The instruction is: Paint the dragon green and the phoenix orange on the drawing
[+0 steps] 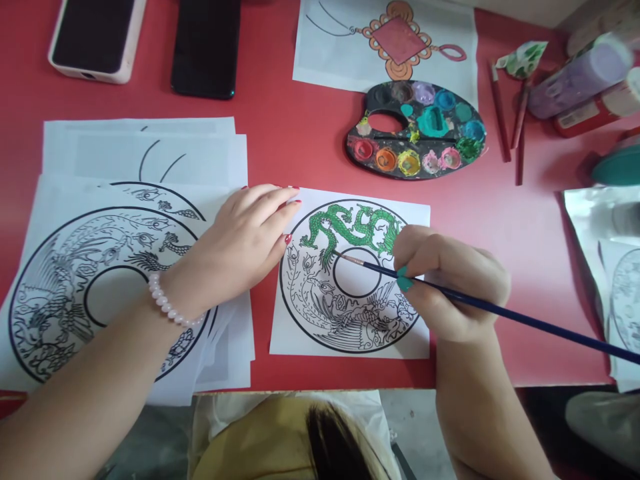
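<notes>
My right hand (pixel 445 280) pinches a thin dark blue paintbrush (pixel 493 308). The brush tip touches the printed drawing (pixel 353 337), a circular design on white paper, beside the lower edge of the green dragon (pixel 327 230). Below the dragon, the bird in the ring is unpainted black line work. Flat and with fingers stretched out, my left hand (pixel 255 233) lies across the sheet's left edge and the neighbouring papers. A pink bead bracelet (pixel 165 303) circles my left wrist. Behind the drawing lies a black paint palette (pixel 370 161) with several coloured wells.
Under my left arm is a stack of printed sheets (pixel 65 193). Two phones (pixel 93 33) lie at the back left. A painted knot picture (pixel 330 53) sits behind the palette. Thin red sticks (pixel 501 117) and paint bottles (pixel 580 77) are at the right.
</notes>
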Motion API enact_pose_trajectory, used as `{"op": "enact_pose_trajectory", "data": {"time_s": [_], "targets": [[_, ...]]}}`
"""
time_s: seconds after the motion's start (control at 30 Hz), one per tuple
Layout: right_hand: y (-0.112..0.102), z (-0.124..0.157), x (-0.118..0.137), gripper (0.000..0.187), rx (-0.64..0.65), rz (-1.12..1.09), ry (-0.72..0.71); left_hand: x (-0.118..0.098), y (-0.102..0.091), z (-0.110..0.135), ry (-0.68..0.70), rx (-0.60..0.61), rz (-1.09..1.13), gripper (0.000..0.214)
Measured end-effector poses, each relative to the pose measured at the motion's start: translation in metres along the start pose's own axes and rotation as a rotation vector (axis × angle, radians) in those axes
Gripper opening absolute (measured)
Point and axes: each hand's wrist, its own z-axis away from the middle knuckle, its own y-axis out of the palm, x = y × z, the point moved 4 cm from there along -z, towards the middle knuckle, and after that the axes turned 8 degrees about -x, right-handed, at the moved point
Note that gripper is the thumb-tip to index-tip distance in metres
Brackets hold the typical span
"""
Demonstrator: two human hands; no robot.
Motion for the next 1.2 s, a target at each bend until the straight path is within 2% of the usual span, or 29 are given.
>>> {"op": "enact_pose_trajectory", "data": {"time_s": [0.13,0.27,0.4,0.8,1.0,1.2], "targets": [[-0.0012,-0.0005,0.0016,0.016,-0.023,0.011,-0.042,-0.0003,0.0,-0.0001,0.001,0.006,-0.012,0.042],[0.0003,-0.0003,0.0027,0.017,0.025,0.002,-0.042,-0.0006,-0.0001,-0.0006,0.008,0.008,-0.023,0.041],[-0.0007,0.0004,0.0035,0.016,-0.005,0.0,-0.045,0.0,0.0007,-0.0005,0.011,0.023,-0.045,0.04],[0.0072,0.0018,0.0061,0.017,0.098,0.014,-0.046,0.0013,0.0023,-0.0001,-0.013,0.025,-0.015,0.041],[0.0062,0.0011,0.006,0.019,0.056,0.044,-0.068,0.0008,0.0019,-0.0002,-0.013,0.02,0.002,0.042],[0.0082,0.0008,0.0068,0.019,0.087,0.041,-0.067,0.0009,0.0021,0.0003,-0.007,0.019,-0.012,0.042]]}}
